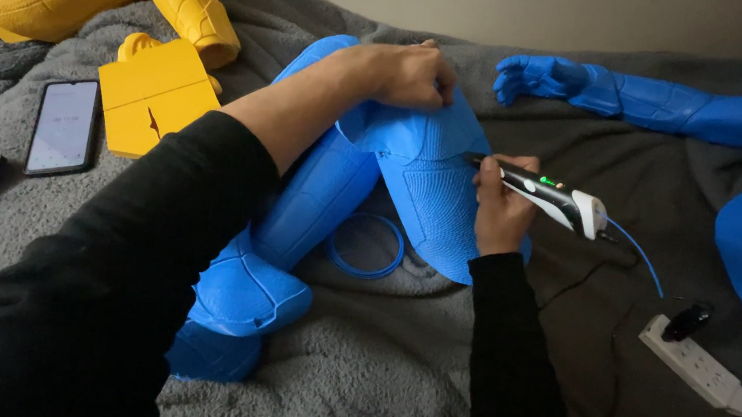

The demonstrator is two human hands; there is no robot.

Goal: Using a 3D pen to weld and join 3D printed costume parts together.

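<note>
Fingers of the left hand (pixel 405 73) curl over the top of a big blue ribbed plastic leg piece (pixel 410 176) lying mid-frame on a fuzzy grey blanket (pixel 357 368). At four o'clock of it, the right hand (pixel 500 211) pinches a black-and-white pen tool (pixel 542 194), tip touching the shell. At ten o'clock lies a yellow boxy part (pixel 148 95); at nine, a dark phone (pixel 62 126).

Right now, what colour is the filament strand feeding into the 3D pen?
Blue, seen in the head view: the filament strand enters the 3D pen.
</note>
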